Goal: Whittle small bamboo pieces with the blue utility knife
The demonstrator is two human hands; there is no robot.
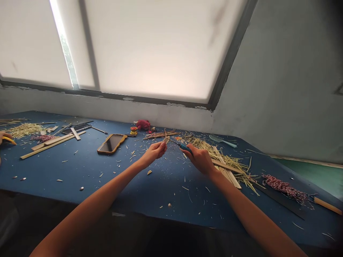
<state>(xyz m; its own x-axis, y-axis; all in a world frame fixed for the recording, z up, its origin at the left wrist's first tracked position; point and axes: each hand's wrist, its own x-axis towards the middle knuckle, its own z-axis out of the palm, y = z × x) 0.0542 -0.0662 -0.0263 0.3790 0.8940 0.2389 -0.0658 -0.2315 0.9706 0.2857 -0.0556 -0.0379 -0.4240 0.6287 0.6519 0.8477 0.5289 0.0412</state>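
Over the middle of the table, my left hand [155, 152] is closed on a small flat pale piece of bamboo [166, 140]. My right hand [199, 159] grips a blue-handled tool [185, 147] with a thin dark shaft pointing left at the piece. Its tip is too small to tell whether it touches the bamboo or what kind of tool it is. Behind my left hand lies a bundle of thin brown sticks [158, 135]. A heap of pale bamboo shavings [233, 160] with flat bamboo strips [226, 167] spreads beside my right hand.
The blue table [88, 178] is strewn with scraps. A phone [112, 144] in a yellow-brown case lies left. Red-and-white cord [285, 187] and a large blade [280, 201] lie right; a hairbrush [222, 140] lies behind. At far left is another person's hand [4, 136].
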